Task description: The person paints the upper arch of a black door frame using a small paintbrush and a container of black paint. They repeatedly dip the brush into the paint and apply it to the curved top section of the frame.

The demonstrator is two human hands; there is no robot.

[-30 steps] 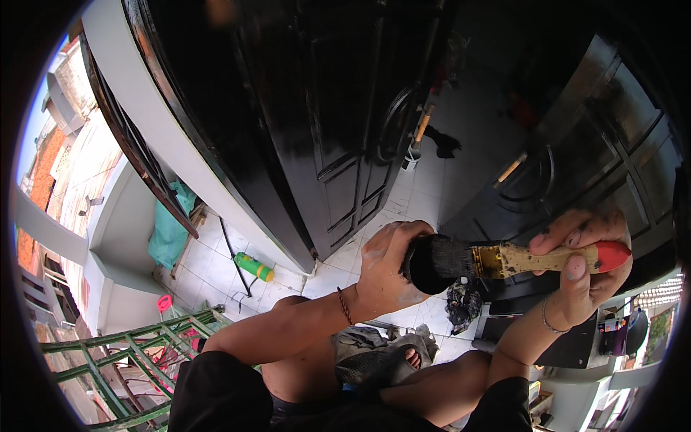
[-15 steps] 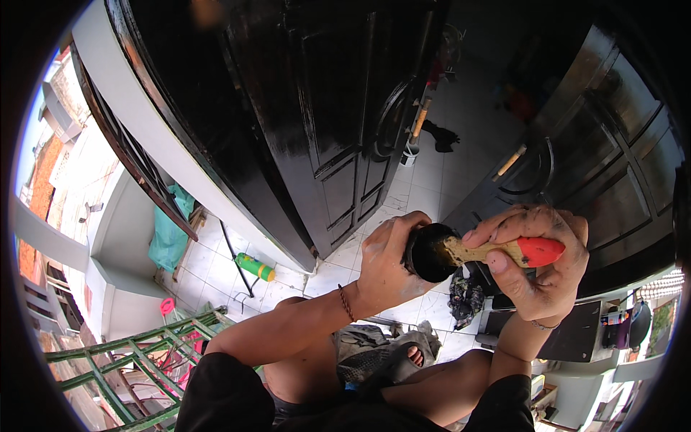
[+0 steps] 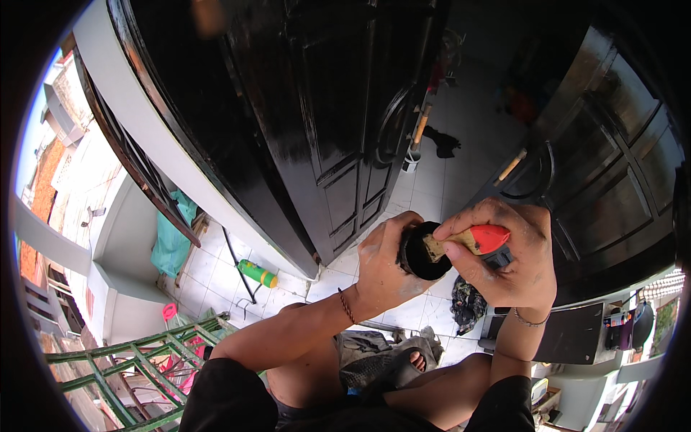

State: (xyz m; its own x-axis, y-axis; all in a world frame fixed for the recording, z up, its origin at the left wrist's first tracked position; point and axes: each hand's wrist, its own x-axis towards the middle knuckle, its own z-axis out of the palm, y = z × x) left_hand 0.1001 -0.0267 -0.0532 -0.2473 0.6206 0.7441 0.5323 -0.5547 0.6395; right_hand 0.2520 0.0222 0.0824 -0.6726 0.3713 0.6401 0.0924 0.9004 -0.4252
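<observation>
Left hand (image 3: 381, 270) clamped around black paint can (image 3: 421, 252); right hand (image 3: 507, 255) gripping red-handled paintbrush (image 3: 464, 241), bristles inside. Best to wipe excess on can rim.

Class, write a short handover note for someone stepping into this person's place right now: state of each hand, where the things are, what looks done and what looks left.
Left hand: wrapped around a small black paint can, held up at chest height.
Right hand: gripping a paintbrush by its red-tipped wooden handle, bristles dipped into the can's mouth.
Things: glossy black double doors stand ahead, the left door close by, the right door swung open. A dark rag lies on the white tiled floor below.
Done: both doors look coated in wet, shiny black.
Left: cannot tell which patches remain bare; the brush is loading, not on the wood.
</observation>
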